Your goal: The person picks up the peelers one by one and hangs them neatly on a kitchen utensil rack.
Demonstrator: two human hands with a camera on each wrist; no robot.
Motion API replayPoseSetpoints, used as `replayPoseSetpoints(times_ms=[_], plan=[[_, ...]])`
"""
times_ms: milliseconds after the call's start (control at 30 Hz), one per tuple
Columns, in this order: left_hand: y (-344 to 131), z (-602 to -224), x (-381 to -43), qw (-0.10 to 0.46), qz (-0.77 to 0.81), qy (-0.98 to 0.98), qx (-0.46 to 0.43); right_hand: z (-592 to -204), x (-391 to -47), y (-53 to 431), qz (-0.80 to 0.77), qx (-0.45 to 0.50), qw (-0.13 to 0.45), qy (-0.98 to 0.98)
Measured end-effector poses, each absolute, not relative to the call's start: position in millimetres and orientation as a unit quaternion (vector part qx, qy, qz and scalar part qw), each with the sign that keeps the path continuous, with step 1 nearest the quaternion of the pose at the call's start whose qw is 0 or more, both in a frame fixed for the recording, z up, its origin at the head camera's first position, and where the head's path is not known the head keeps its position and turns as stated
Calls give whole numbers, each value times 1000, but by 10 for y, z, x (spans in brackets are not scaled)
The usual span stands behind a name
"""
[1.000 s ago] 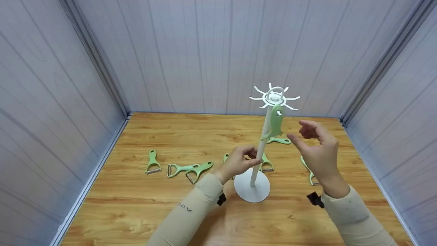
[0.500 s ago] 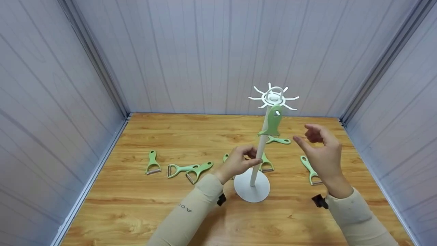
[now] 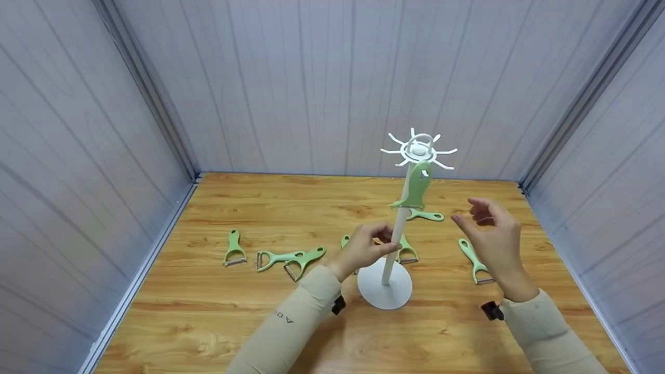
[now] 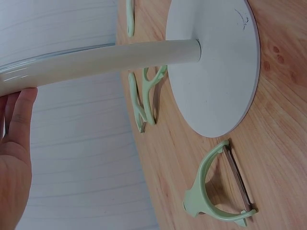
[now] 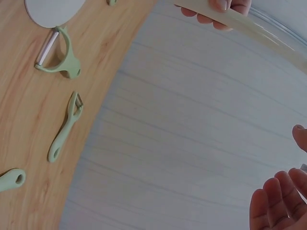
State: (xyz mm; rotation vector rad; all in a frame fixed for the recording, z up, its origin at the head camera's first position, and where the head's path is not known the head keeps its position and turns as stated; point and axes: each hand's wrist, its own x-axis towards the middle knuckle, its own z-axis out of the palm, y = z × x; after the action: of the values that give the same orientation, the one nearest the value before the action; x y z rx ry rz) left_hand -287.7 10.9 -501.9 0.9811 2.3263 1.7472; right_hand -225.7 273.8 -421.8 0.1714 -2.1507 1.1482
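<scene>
A white hook stand [image 3: 400,226] with a round base and a ring of hooks on top rises from the wooden table. From a front hook hangs a green peeler [image 3: 417,187], blade end down, in front of the pole. My left hand [image 3: 363,245] holds the pole between thumb and fingers, low down; its fingers [image 4: 21,112] show against the pole in the left wrist view. To the right of the stand, my right hand [image 3: 493,239] is raised with nothing in it, thumb and relaxed fingers apart. Another peeler [image 3: 471,259] lies below and left of that hand.
More green peelers lie about: one on the far left [image 3: 234,249], a crossed pair [image 3: 306,262] left of centre, one just behind the pole [image 3: 407,252], and one farther back [image 3: 430,215]. Another peeler [image 3: 345,239] is mostly hidden by the left hand. Pale panel walls [image 3: 322,93] enclose the table.
My right hand has drawn away from the hanging peeler, to the right and down. The peeler has swung round on its hook, its blade end turning. My left hand stays on the pole.
</scene>
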Motion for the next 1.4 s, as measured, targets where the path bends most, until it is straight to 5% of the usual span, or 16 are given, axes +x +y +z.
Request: replayPoseSetpoints(times_ms=[1400], plan=[[108,-5006,-2860,33,570,758,315,-4983,-2375,3310,349,7,218,-911]])
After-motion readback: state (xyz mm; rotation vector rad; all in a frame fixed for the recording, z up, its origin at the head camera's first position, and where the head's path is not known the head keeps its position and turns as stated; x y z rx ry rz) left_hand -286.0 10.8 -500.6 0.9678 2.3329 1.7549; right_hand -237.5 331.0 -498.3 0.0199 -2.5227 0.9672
